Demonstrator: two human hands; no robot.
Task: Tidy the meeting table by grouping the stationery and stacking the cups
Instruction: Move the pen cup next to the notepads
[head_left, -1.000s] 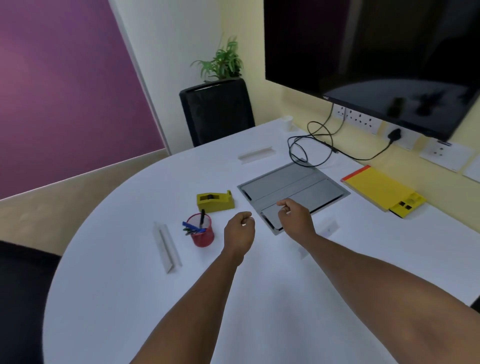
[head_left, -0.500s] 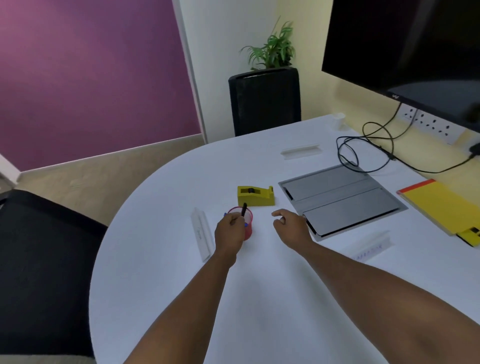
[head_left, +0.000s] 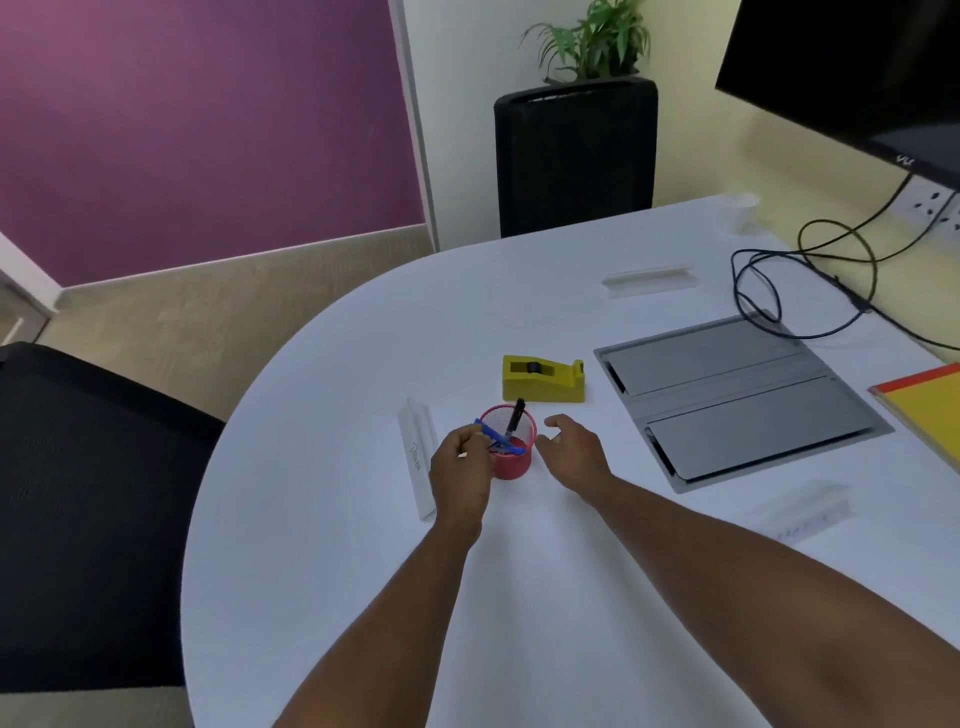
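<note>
- Purple wall panelling (head_left: 197, 124) is filling the upper left, with a black chair (head_left: 78, 509) sitting at the left edge of the white tabletop (head_left: 337, 597).
- One white name holder (head_left: 418, 457) is lying flat toward the tabletop's rounded left end, just left of the hands.
- Left hand (head_left: 460, 470) is curling its fingers at the left rim of the red mesh pen cup (head_left: 511, 441), seeming to pinch a blue pen (head_left: 493, 435) that is leaning out of the cup; how firmly it is holding is hard to tell.
- That cup is standing upright near the middle of the tabletop, also holding a black pen (head_left: 515, 418) that is poking up.
- Right hand (head_left: 574, 449) is hovering just right of the cup with fingers spread and loosely bent, gripping nothing.
- Yellow tape dispenser (head_left: 543, 379) is sitting just behind the cup.
- Grey cable hatch (head_left: 737, 400) is lying flush in the tabletop to the right, with black cables (head_left: 769, 291) looping behind it.
- White paper cup (head_left: 740, 210) is standing at the far edge, blurred.
- Yellow notepad (head_left: 930, 410) is lying at the right edge.
</note>
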